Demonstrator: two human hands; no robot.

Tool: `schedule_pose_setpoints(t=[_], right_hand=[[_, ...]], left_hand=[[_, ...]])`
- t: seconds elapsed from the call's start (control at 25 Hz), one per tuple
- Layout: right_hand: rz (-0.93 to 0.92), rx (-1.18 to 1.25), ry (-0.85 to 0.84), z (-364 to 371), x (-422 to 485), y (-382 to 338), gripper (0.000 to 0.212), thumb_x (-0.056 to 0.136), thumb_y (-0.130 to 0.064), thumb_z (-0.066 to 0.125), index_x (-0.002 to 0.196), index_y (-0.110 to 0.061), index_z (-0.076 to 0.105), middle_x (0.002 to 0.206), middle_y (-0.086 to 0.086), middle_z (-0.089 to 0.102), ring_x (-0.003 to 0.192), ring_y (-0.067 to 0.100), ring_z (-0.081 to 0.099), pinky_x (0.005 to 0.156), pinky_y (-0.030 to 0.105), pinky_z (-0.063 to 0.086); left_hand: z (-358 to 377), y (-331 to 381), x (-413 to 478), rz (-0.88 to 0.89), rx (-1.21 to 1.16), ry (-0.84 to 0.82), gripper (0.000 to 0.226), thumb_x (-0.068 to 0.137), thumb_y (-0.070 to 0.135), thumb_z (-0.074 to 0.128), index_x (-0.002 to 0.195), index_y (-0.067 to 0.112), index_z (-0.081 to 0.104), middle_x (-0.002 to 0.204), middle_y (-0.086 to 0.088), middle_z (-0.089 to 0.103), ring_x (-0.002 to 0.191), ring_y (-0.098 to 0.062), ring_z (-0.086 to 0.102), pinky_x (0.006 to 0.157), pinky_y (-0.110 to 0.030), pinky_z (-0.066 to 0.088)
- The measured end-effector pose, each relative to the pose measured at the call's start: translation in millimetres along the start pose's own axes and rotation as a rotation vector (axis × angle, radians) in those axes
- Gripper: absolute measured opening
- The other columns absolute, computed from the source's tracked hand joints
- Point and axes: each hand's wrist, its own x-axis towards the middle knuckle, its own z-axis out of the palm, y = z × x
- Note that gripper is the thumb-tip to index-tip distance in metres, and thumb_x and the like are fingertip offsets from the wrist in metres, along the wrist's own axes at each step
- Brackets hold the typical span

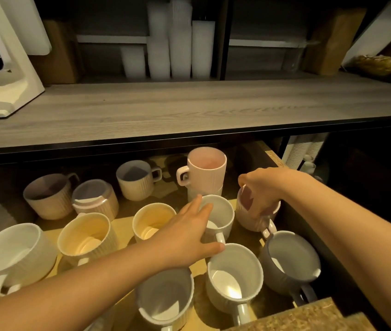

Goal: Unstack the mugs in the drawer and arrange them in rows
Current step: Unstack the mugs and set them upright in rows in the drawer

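Observation:
Several ribbed mugs stand in the open drawer (271, 149) below a grey counter. At the back a pink mug (206, 168) is stacked on top of a white one. My right hand (260, 194) grips the rim of a pink mug (244, 213) at the drawer's right side, its handle pointing toward me. My left hand (187, 232) lies flat with spread fingers on the rim of a white mug (223, 213) in the middle. Nearer to me stand a white mug (235, 273) and a grey mug (290, 261).
Yellow mugs (86, 235) and a large white mug (15, 252) fill the drawer's left half; beige mugs (48, 194) stand in the back row. The counter (189, 108) overhangs the drawer's rear. A white appliance (3, 87) sits on it at left, plastic cup stacks (170, 48) behind.

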Motion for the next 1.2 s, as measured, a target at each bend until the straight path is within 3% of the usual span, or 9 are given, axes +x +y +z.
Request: schedule_pose_setpoints(t=[0.2,0.36,0.48,0.6,0.68,0.76,0.84,0.92,1.2], right_hand=[[0.032,0.080,-0.076,6,5,0,0.050,0.073,-0.029,0.078,0.118,-0.021,0.060,0.092,-0.003,0.062,0.072,0.017,0.062,0.046,0.015,0.045],[0.032,0.072,-0.062,8,5,1,0.055,0.073,-0.029,0.077,0.123,-0.020,0.058,0.108,0.002,0.064,0.088,0.020,0.064,0.059,0.019,0.050],[0.021,0.083,0.099,5,4,1,0.059,0.077,-0.036,0.073,0.129,-0.020,0.052,0.119,0.005,0.063,0.101,0.022,0.064,0.074,0.026,0.055],[-0.032,0.335,0.335,-9,-2,-9,0.062,0.082,-0.040,0.066,0.135,-0.015,0.044,0.129,0.009,0.058,0.110,0.023,0.060,0.082,0.028,0.051],[-0.067,0.567,0.418,-11,-3,-19,0.072,0.080,-0.040,0.068,0.140,-0.016,0.036,0.136,0.008,0.052,0.116,0.023,0.055,0.082,0.028,0.048],[-0.098,0.703,0.450,-6,1,-29,0.077,0.078,-0.038,0.071,0.141,-0.017,0.032,0.139,0.007,0.049,0.120,0.021,0.052,0.081,0.025,0.045],[-0.124,0.787,0.469,1,9,-37,0.081,0.075,-0.036,0.074,0.140,-0.017,0.030,0.139,0.005,0.047,0.119,0.018,0.050,0.080,0.022,0.043],[-0.120,0.866,0.491,6,19,-42,0.089,0.073,-0.035,0.077,0.143,-0.016,0.025,0.139,0.005,0.045,0.122,0.019,0.048,0.083,0.024,0.045],[-0.062,0.852,0.568,16,33,-54,0.093,0.068,-0.037,0.080,0.141,-0.017,0.026,0.135,0.006,0.043,0.120,0.022,0.048,0.092,0.037,0.051]], left_hand=[[0,0,-1,0.007,0.023,-0.015,0.077,0.088,0.049,0.054,0.148,0.025,0.013,0.159,0.005,-0.005,0.145,-0.017,0.005,0.114,-0.031,0.019],[1,-4,1,0.000,-0.010,0.014,0.073,0.088,0.050,0.053,0.147,0.028,0.016,0.159,0.006,0.006,0.144,-0.015,0.014,0.113,-0.032,0.023],[-7,-11,5,-0.033,-0.079,0.141,0.059,0.088,0.049,0.054,0.139,0.031,0.032,0.146,0.007,0.036,0.126,-0.011,0.040,0.102,-0.031,0.041],[-21,-21,11,-0.118,-0.083,0.312,0.044,0.087,0.047,0.055,0.125,0.028,0.045,0.127,0.006,0.051,0.105,-0.007,0.050,0.084,-0.023,0.046],[-27,-28,15,-0.205,-0.120,0.392,0.046,0.086,0.045,0.058,0.125,0.025,0.043,0.126,0.004,0.051,0.104,-0.009,0.051,0.082,-0.023,0.047],[-29,-35,19,-0.267,-0.196,0.402,0.062,0.085,0.041,0.062,0.136,0.023,0.031,0.139,-0.002,0.044,0.119,-0.016,0.049,0.094,-0.031,0.048],[-27,-40,21,-0.282,-0.280,0.341,0.080,0.085,0.038,0.063,0.147,0.025,0.012,0.155,-0.003,0.023,0.139,-0.022,0.030,0.108,-0.040,0.035],[-26,-41,21,-0.248,-0.297,0.283,0.085,0.087,0.037,0.061,0.149,0.026,0.003,0.158,-0.001,0.010,0.143,-0.022,0.018,0.112,-0.040,0.027],[-21,-44,20,-0.166,-0.293,0.271,0.076,0.088,0.039,0.059,0.146,0.034,0.011,0.155,0.009,0.018,0.139,-0.018,0.028,0.111,-0.040,0.033]])
